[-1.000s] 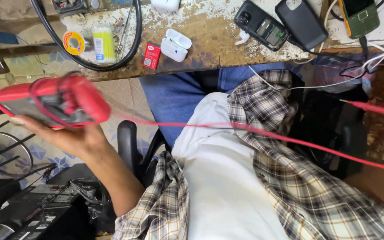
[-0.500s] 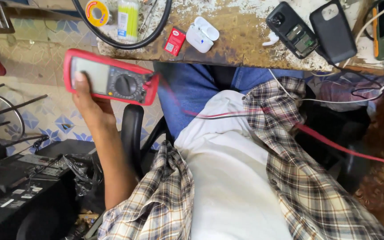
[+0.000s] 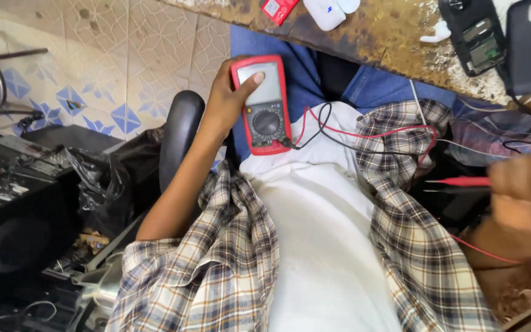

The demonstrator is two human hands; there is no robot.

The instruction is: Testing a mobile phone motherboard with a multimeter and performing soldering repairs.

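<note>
The red-cased handheld multimeter (image 3: 263,104) lies on the person's lap just below the edge of the worn brown bench (image 3: 376,37), with the left hand (image 3: 228,98) gripping it from its left side. Thin red and black test leads (image 3: 364,132) run rightward from its lower end across the white shirt to the right hand (image 3: 523,190), which holds the slim red probe (image 3: 462,181). To the left, beside the black curved chair armrest (image 3: 179,135), a black box-shaped loudspeaker (image 3: 13,227) sits on the floor.

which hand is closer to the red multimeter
Left. The left hand grips the red multimeter on the lap, thumb on its screen. The right hand is off to the far side, holding the probes.
</note>
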